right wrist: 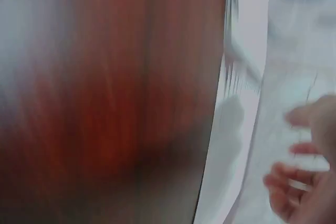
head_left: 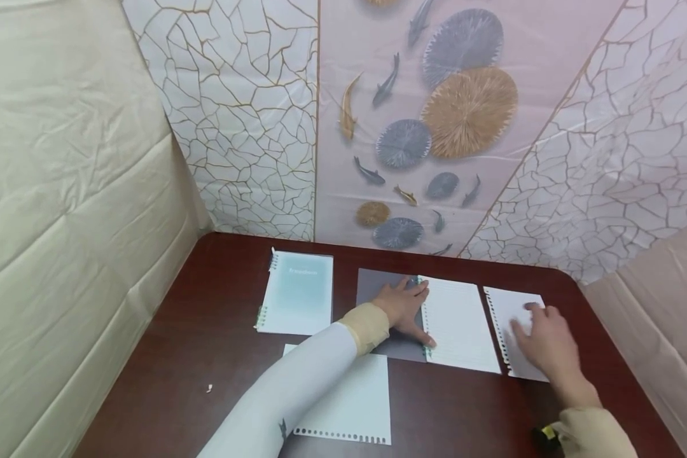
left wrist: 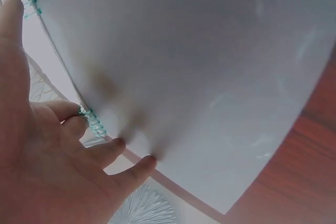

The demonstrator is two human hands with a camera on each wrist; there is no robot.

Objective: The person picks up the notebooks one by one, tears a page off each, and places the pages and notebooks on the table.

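Note:
My left hand (head_left: 401, 308) rests with spread fingers on the spiral binding of an open notebook (head_left: 458, 324), thumb at the lower green coil, fingers by the upper one. The notebook's dark grey cover (left wrist: 210, 77) lies folded out to the left, its lined white page to the right. Right of it is a loose sheet (head_left: 502, 318) with a row of punched holes along its left side. My right hand (head_left: 549, 340), blurred, hovers over that sheet with loosely bent fingers; in the right wrist view the fingers (right wrist: 289, 182) hold nothing.
A closed teal notebook (head_left: 300, 292) lies at the back left. Another torn-out sheet (head_left: 349, 401) lies below my left forearm. A small paper scrap (head_left: 209, 387) is on the dark red table (head_left: 166, 394). A black and yellow object (head_left: 546, 436) sits by the right sleeve.

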